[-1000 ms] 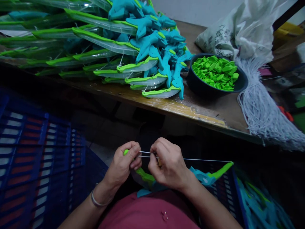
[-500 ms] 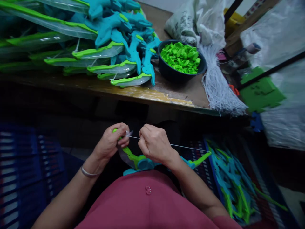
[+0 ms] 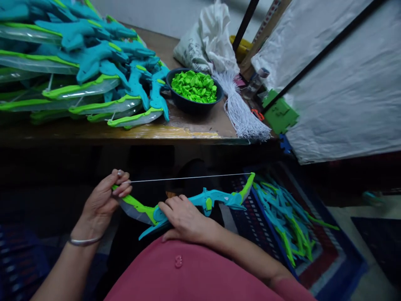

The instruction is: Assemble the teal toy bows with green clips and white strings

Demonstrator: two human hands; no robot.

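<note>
A teal and green toy bow (image 3: 219,198) lies across my lap, its white string (image 3: 188,178) stretched straight between the two green tips. My left hand (image 3: 108,190) is closed around the left tip, where the string's end is hidden by the fingers. Over the bow's left-middle part rests my right hand (image 3: 184,219), its fingers curled on the teal body and its thumb towards the shirt. The right tip sticks out free, with the string fixed to it.
On the bench (image 3: 194,129) are a heap of similar bows (image 3: 125,83), a dark bowl (image 3: 196,106) of small green pieces, a bundle of white strings (image 3: 241,113) and a white sack (image 3: 197,46). More teal and green parts (image 3: 288,221) lie in a blue crate to the right.
My right hand has let go of the string and moved down onto the bow's body. My left hand, still at the tip, has shifted left with the bow. The view has turned right.
</note>
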